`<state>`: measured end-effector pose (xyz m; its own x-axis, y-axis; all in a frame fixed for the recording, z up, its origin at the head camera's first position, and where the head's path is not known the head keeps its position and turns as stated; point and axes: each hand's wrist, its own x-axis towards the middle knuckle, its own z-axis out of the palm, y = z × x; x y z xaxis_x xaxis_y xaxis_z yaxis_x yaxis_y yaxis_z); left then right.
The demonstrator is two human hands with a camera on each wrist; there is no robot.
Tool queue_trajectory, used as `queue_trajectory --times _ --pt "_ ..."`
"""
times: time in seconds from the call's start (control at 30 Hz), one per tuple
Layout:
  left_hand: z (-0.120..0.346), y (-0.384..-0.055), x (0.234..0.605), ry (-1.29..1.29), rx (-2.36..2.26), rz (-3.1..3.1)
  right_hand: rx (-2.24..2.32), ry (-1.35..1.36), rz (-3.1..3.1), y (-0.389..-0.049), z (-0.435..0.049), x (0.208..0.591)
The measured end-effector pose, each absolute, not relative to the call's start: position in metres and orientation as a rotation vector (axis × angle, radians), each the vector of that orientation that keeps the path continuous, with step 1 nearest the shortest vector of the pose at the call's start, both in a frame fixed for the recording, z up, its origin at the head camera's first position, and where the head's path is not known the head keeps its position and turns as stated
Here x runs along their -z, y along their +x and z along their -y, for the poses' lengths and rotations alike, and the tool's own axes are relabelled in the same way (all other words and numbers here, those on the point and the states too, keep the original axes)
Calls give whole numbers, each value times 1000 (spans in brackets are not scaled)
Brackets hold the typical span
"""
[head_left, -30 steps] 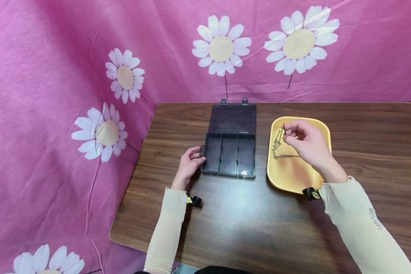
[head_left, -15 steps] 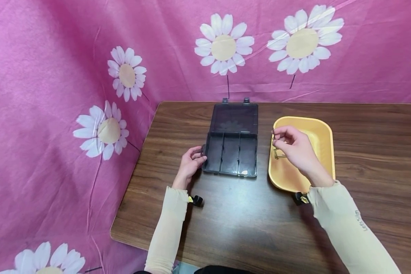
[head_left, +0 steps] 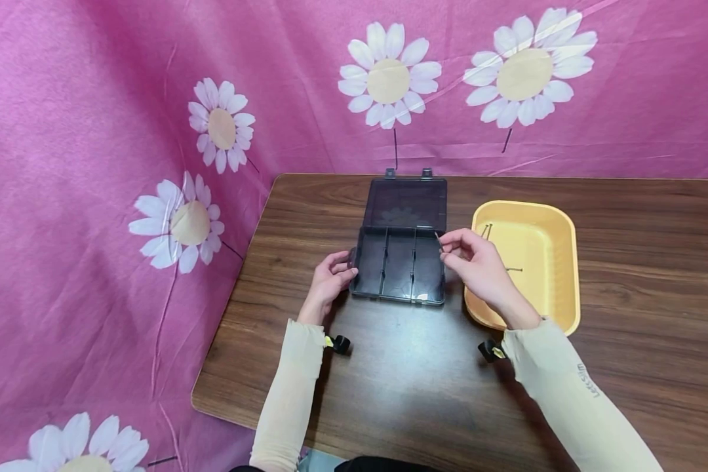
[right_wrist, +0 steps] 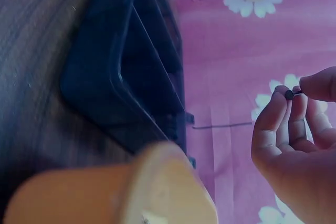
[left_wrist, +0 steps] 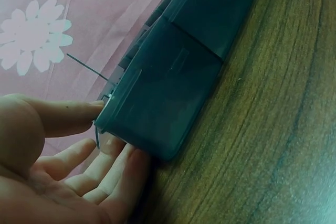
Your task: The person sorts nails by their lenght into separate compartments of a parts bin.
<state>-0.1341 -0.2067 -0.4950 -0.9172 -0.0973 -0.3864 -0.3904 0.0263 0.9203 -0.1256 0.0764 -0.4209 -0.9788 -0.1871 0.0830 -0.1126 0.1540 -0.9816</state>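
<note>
One slim fastener (head_left: 439,242) is showing against the right edge of the open black box (head_left: 398,276), near the middle of the frame — the right hand (head_left: 476,265) is pinching it between thumb and fingertips. Left of centre, the left hand (head_left: 327,282) is gripping the box's side, fingers partly bending. More fasteners (head_left: 514,269) are lying in the yellow tray (head_left: 576,275), right of centre

Between a black box (head_left: 398,274) at center frame and a yellow tray (head_left: 539,239) at right, the right hand (head_left: 478,263) spans a narrow strip of tabletop (head_left: 459,210); the left hand (head_left: 328,282) blocks the box's left edge. Open tabletop stretches across lower center.
</note>
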Motion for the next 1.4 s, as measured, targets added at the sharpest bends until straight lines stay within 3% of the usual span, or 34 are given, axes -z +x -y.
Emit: queue_trajectory --times 1.4 --pt "208 -134 498 -523 -1990 -2068 1411 -400 -2690 -128 -15 466"
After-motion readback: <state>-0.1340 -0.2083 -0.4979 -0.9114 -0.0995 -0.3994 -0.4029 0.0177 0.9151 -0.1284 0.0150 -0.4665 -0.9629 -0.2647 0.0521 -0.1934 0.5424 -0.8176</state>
